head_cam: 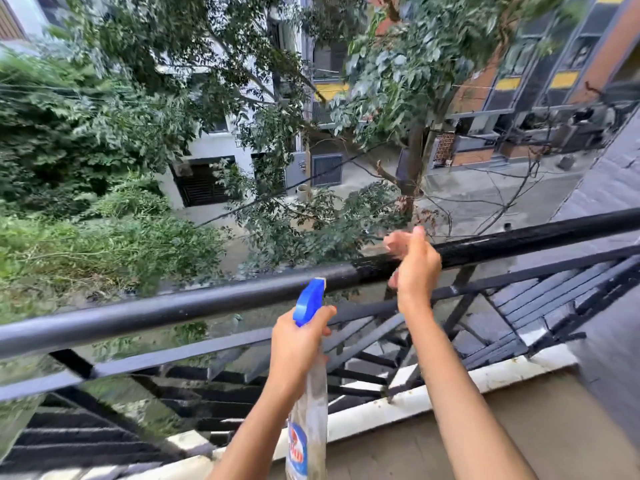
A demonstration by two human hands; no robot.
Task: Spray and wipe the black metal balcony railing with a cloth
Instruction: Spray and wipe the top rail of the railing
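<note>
1. Railing (173, 306): black metal. The top bar crosses the frame from lower left to middle right, with slanted bars beneath. A glossy, wet-looking stretch lies right of centre. The bar to its left looks dull and dry.
2. Bottle (307, 414): clear, lower centre, held upright. Its blue spray head (310, 299) points at the top bar, close to it but apart.
3. Left hand (299, 341): lower centre, fingers wrapped round the bottle's neck just under the spray head.
4. Right hand (414, 263): right of centre, on or over the top bar at the wet stretch. It is motion-blurred, so its grip cannot be told, nor whether it holds a cloth.
5. Cloth: not made out anywhere in the frame.

Step in hand, as judged: work along the top bar, with 1 hand rubbing the wetted part and the other readying the spray.

Next move, as judged: squeeze the trigger onto the dull section left of centre, with the spray head aimed squarely at the bar so mist does not drift past it, then carry the wipe leftward.
</note>
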